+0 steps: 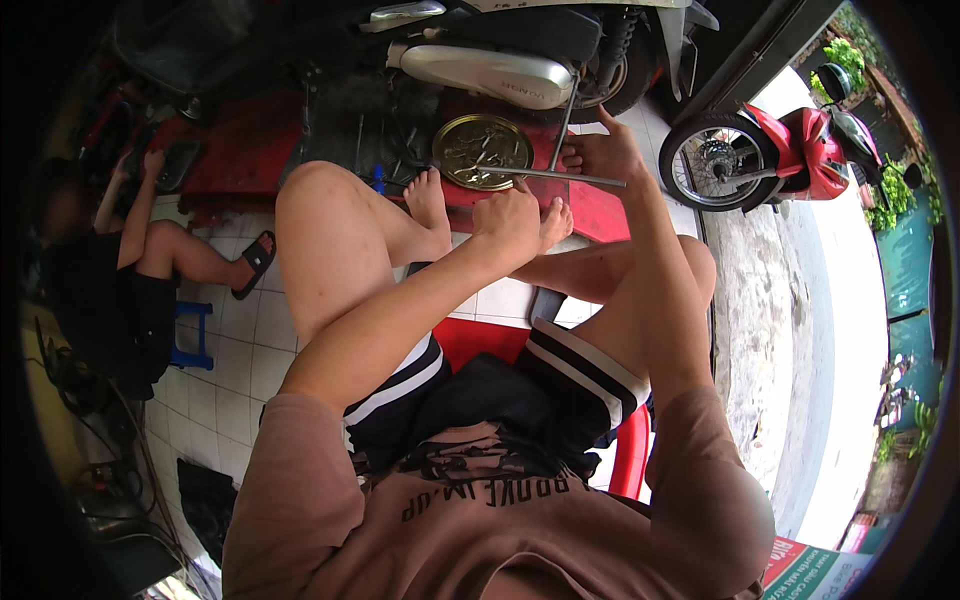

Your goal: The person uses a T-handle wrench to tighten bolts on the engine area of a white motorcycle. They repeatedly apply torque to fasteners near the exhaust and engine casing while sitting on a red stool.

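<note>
A long metal T-handle wrench [563, 125] runs from the scooter's rear wheel area toward me, its crossbar lying across in front of my hands. My left hand [508, 222] is closed at the bar's left part, with a finger up against it. Beside the shaft is my right hand [607, 152], one finger stretched out and other fingertips close to the metal. The bar's right end passes in front of that wrist. Above them stands the scooter with its silver engine-side cover [488, 76]. A round golden tray [484, 118] holding small metal parts lies left of the shaft.
The red platform [245, 140] carries the scooter. At left, another person sits near a blue stool [194, 335], hands raised. A red motorbike [808, 155] is parked at right by the pavement. My bare feet [428, 208] rest close to the tray.
</note>
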`<action>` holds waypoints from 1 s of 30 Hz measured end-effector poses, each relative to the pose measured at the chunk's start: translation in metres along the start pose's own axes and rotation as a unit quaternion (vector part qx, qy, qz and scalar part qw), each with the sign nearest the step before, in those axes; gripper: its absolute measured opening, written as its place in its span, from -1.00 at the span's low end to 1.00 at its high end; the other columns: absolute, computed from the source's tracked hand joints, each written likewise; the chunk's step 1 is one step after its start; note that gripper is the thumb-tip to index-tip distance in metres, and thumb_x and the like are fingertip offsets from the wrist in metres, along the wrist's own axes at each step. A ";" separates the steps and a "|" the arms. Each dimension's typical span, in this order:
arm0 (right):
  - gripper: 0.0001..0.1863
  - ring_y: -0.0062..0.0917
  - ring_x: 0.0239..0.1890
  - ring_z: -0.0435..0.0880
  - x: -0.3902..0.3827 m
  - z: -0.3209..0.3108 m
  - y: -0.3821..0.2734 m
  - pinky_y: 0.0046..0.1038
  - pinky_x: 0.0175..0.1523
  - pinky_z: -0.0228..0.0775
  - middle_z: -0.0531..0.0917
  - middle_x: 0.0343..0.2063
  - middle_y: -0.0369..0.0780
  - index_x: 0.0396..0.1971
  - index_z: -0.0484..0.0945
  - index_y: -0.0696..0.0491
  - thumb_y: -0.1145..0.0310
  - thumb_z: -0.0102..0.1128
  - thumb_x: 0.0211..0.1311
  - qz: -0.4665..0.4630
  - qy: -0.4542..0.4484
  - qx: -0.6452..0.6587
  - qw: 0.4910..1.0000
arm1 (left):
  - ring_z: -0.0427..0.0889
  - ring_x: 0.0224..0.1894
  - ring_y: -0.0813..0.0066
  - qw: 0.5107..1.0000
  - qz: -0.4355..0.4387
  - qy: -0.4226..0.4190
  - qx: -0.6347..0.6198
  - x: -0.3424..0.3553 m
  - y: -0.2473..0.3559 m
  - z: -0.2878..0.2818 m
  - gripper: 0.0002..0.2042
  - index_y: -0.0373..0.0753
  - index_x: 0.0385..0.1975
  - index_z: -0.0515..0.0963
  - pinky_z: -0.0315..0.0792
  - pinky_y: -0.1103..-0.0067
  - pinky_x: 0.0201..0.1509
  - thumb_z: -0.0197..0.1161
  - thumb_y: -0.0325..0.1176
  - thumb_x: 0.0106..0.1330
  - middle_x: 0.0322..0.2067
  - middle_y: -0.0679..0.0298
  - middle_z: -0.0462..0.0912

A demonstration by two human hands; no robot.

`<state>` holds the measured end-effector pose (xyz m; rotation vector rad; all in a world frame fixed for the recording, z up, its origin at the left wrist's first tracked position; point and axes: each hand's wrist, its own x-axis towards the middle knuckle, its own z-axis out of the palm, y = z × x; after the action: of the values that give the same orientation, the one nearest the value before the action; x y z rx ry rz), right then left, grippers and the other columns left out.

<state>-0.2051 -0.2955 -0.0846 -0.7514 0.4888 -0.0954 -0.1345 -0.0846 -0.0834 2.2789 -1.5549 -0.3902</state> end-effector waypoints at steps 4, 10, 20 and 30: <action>-0.20 -0.52 -0.47 0.23 -0.001 -0.001 0.003 -0.52 -0.33 0.09 0.39 -0.49 -0.24 -0.31 0.44 0.22 -0.34 -0.40 0.26 0.004 -0.031 -0.026 0.999 | 0.65 -0.43 -0.03 0.990 0.090 0.105 -0.032 -0.001 0.002 -0.003 -0.37 -0.56 0.08 0.28 0.55 0.24 -0.32 0.23 -0.17 0.14 -0.53 -0.06 0.61; -0.19 -0.54 -0.47 0.23 -0.005 0.004 0.002 -0.55 -0.32 0.09 0.37 -0.49 -0.27 -0.27 0.45 0.20 -0.36 -0.38 0.24 0.025 -0.027 -0.051 0.998 | 0.64 -0.45 -0.01 0.974 0.206 -0.022 0.089 0.005 -0.013 0.019 -0.35 -0.45 0.17 0.26 0.54 0.25 -0.31 0.21 -0.14 0.17 -0.54 -0.03 0.62; -0.16 -0.53 -0.43 0.30 -0.004 -0.005 -0.001 -0.53 -0.32 0.11 0.46 -0.43 -0.24 -0.18 0.47 0.23 -0.36 -0.40 0.24 -0.009 -0.043 -0.058 0.997 | 0.67 -0.37 0.03 0.980 0.157 0.118 -0.022 0.004 -0.001 -0.003 -0.35 -0.50 0.10 0.25 0.56 0.30 -0.31 0.26 -0.17 0.12 -0.49 -0.04 0.63; -0.21 -0.56 -0.47 0.20 -0.004 -0.003 -0.002 -0.55 -0.37 0.01 0.38 -0.48 -0.29 -0.33 0.43 0.17 -0.37 -0.40 0.22 0.022 -0.045 -0.047 0.998 | 0.65 -0.42 0.01 0.994 0.036 0.098 0.012 0.007 -0.003 -0.004 -0.45 -0.32 0.10 0.41 0.55 0.26 -0.33 0.23 -0.17 0.13 -0.56 -0.04 0.61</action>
<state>-0.2101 -0.2976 -0.0830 -0.8339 0.4263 0.0025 -0.1278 -0.0893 -0.0812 2.1972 -1.5441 -0.1252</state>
